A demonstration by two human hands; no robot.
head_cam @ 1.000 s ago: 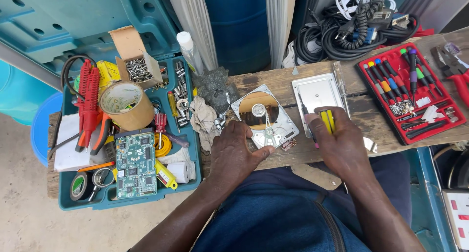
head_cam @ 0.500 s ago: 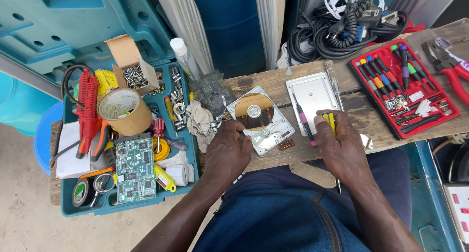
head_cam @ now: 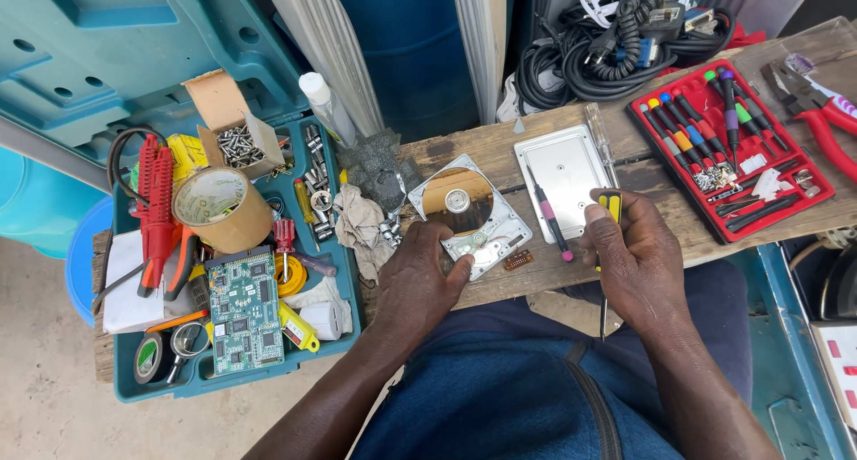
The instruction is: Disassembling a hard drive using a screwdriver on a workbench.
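Steadying the opened hard drive on the wooden plank, the left hand curls its fingers against the drive's near edge, while the right hand is closed around a yellow-handled screwdriver whose shaft points down past the plank's edge. The drive sits close to that edge, so a push could tip it onto the person's lap, and a fingertip could likely smear the bare shiny disc. The metal cover lies just beside it with a pink-tipped screwdriver across it, free to roll. The left fingertips are hidden behind the hand, so their exact contact cannot be told. Any loose screws are too small to make out.
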